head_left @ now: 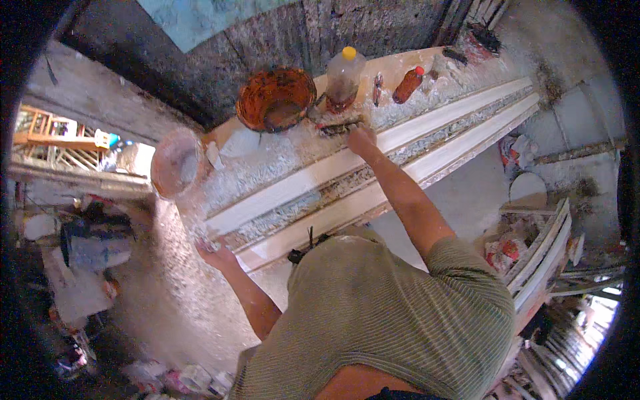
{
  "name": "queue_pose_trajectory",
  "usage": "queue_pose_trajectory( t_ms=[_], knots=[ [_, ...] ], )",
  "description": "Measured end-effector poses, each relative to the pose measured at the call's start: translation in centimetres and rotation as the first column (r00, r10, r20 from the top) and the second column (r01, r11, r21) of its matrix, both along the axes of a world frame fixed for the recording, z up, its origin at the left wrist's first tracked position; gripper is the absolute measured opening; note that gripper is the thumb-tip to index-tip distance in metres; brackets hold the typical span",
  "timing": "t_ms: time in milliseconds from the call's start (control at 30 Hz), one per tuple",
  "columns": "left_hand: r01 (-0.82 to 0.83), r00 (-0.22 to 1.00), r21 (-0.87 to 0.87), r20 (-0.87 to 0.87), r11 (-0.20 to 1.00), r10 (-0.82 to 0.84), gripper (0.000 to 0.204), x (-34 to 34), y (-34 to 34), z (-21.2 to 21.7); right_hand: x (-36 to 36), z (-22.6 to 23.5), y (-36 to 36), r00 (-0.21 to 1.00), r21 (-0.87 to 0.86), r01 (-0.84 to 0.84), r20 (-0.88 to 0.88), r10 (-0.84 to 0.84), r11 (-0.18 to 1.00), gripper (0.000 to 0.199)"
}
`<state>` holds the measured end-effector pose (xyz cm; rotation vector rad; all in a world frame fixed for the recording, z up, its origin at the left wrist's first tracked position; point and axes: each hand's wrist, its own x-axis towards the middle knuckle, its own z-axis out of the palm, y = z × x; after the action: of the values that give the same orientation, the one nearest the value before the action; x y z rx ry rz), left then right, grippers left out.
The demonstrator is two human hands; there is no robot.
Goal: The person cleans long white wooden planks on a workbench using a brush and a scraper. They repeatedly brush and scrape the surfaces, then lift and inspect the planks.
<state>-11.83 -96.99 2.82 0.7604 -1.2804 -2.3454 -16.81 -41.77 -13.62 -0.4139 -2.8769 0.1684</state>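
**At the bench: right hand on brush by the bowl, left hand at the moulding's near end**

On the long workbench [293, 157], a white moulded strip [373, 163] runs from lower left to upper right, with a second white strip [460, 150] lying alongside it, just below. Rough grey-white crumbly stuff covers the bench top between and beside them.

Right hand [360, 138]: arm stretched out across the strips, fingers closed round a dirty brush [339, 124] that lies flat on the bench. Brush sits just beside the orange-brown bowl [275, 99], at its lower right, and right below the clear plastic bottle with yellow cap [345, 77].

Left hand [215, 252]: down at the near end of the white moulded strip, touching or right at its end. Fingers look curled, but can't tell whether they grip anything; too blurred.

Around:
- small red-brown bottle with red cap [408, 85] lying tilted on the bench, well right of the clear one
- pale pink bucket [175, 162] at the bench's left end, above the left hand
- stack of more white mouldings [543, 257] leaning at the right, apart from the bench
- person wears a green striped shirt [387, 320], fills the lower middle of the view
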Motion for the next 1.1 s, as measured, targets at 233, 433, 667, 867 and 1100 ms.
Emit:
queue_pose_trajectory(
  t_ms=[233, 433, 667, 867, 1100],
  knots=[
    [0.000, 0.996, 0.031, -0.087, 1.000, 0.003, 0.050, 1.3, -1.5, -2.4, -2.1, -0.8, 1.8, 0.990, 0.015, -0.004, -0.141, 0.006, 1.000, 0.045],
    [-0.225, 0.974, 0.225, 0.017, 0.948, 0.227, 0.062, -0.4, -1.1, -5.5, -1.8, -0.1, 0.4, 0.994, -0.116, -0.037, -0.106, 0.025, 0.993, 0.047],
    [-0.205, 0.973, 0.376, 0.178, 0.904, 0.146, 0.056, -1.5, -1.3, -11.1, 5.9, -4.9, -3.9, 0.994, -0.374, 0.095, -0.020, -0.110, 0.923, 0.052],
    [-0.051, 0.958, 0.458, 0.272, 0.887, -0.086, 0.054, -3.8, -1.9, -19.2, 8.2, -8.6, -5.1, 0.925, -0.688, 0.300, 0.042, -0.377, 0.661, 0.048],
    [0.097, 0.963, 0.403, 0.192, 0.910, -0.188, 0.048, -3.8, 7.4, -19.3, 7.3, -8.1, -3.3, 0.880, -0.774, 0.296, -0.007, -0.475, 0.560, 0.031]
  ],
)
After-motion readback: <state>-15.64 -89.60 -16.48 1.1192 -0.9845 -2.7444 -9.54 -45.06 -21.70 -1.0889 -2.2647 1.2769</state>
